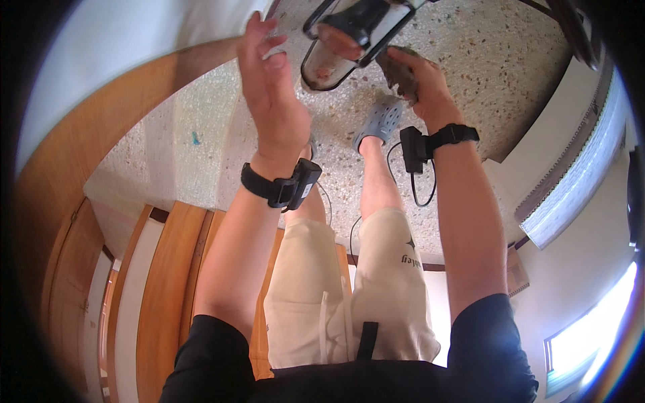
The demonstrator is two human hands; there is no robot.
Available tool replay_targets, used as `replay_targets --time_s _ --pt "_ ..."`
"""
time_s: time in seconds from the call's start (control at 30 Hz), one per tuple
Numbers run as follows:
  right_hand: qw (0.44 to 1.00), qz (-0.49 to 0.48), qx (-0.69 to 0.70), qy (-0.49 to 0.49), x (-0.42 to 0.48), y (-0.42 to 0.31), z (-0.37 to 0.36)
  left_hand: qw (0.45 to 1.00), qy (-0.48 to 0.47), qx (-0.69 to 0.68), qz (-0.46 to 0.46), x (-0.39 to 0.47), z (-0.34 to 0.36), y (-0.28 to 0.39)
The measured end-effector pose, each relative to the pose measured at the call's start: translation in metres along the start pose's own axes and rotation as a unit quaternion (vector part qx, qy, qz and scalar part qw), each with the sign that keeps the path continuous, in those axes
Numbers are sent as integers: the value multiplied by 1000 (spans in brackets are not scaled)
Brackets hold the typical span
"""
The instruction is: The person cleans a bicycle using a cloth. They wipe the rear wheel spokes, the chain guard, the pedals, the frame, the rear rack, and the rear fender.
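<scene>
My left hand [272, 85] is raised at the upper left with its fingers apart and nothing in it. A dirty grey-brown cloth [398, 75] is bunched in my right hand [432, 88], beside a worn piece of equipment [336, 48] with a black tube frame. That equipment has white and black parts and a rusty-looking reddish patch; the top edge of the picture cuts it off. My left hand is apart from the frame. Whether the cloth touches the frame, I cannot tell.
Speckled terrazzo floor [282, 191] lies below, with a small blue-green scrap [195, 138] on it. My foot in a grey clog [380, 121] is under the equipment. Wooden furniture [169, 282] stands at lower left, and a pale ribbed roll [569, 176] at right. Black cables [422, 199] hang from the wrist devices.
</scene>
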State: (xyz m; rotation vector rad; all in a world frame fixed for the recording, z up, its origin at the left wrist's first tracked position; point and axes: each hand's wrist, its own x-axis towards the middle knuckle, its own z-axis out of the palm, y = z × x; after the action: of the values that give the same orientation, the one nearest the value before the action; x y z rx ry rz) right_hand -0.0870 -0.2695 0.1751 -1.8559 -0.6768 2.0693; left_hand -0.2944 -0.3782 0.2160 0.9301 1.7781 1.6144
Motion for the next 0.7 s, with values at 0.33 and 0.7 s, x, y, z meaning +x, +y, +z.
replay_targets --time_s 0.33,0.7 --pt "992 17 -76 -102 -21 -7 39 982 1 129 136 51 37 101" --pt "963 -146 -183 136 74 -8 8 877 -75 441 175 58 52 102"
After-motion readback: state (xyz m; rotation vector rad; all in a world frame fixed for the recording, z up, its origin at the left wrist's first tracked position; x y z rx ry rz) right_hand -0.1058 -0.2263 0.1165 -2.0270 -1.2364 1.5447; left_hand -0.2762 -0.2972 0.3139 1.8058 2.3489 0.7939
